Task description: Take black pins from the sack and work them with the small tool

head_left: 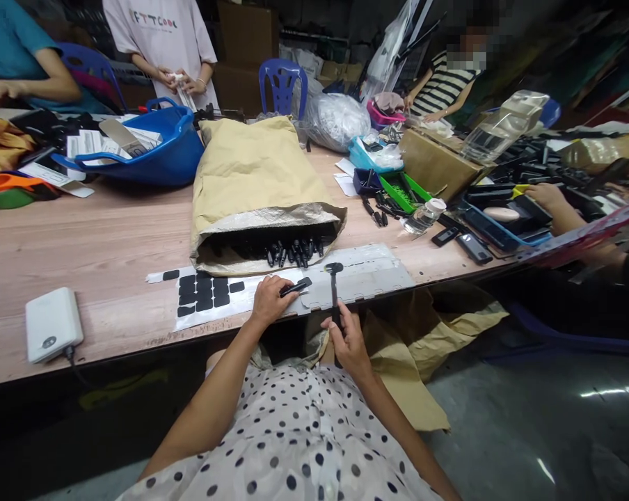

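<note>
Spotted shirt (304,445) fronts table edge (131,344), roomier leftward; left fingers (279,282) clasp a black piece (298,286), right fingers (348,324) a hammer (335,296).

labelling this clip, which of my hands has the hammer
Your right hand: it grips the hammer, while your left hand holds a slim black piece.

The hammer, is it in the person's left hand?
No, the hammer is gripped by the right hand, while the left hand holds a small black piece.

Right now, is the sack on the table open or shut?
Open: the sack lies with its mouth gaping at the near end, and black pieces show inside.
</note>
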{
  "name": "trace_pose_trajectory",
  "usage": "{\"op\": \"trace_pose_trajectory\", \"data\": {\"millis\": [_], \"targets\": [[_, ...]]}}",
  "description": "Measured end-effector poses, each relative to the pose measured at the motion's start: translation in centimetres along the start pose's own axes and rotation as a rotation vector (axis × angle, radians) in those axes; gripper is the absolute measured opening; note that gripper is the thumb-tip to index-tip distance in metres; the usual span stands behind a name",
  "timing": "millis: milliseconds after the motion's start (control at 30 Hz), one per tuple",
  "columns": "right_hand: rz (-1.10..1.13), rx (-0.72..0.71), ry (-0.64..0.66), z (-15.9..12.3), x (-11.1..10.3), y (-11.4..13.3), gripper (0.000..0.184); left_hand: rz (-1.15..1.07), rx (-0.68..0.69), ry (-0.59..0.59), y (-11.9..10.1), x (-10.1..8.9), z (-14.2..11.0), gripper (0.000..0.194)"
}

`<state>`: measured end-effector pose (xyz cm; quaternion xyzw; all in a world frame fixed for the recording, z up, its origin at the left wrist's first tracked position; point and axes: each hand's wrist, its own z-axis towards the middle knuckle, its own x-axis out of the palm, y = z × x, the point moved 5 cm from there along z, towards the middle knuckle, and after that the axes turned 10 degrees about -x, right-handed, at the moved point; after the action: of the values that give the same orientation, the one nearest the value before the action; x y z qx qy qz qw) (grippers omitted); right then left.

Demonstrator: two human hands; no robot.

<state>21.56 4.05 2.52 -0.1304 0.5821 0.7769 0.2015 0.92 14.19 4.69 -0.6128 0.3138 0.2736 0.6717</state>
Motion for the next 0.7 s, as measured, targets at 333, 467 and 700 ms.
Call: {"op": "trace_pose_trajectory", "data": {"millis": [333,467,700], "targets": [[-0.021,-0.064,0.058,-0.8,0.6,1.6,0.047,-0.036,-0.017,0.016,0.1,0.0,0.0,0.012],[0.032,-0.005,0.141,-1.0,0.9,1.4,0.049,-0.034,-0.015,0.013,0.1,0.0,0.0,0.011],[0.036,-0.014,0.127,-0.8,0.9,2.2,0.049,-0.024,-0.008,0.02,0.2,0.3,0.1,0.012]]}}
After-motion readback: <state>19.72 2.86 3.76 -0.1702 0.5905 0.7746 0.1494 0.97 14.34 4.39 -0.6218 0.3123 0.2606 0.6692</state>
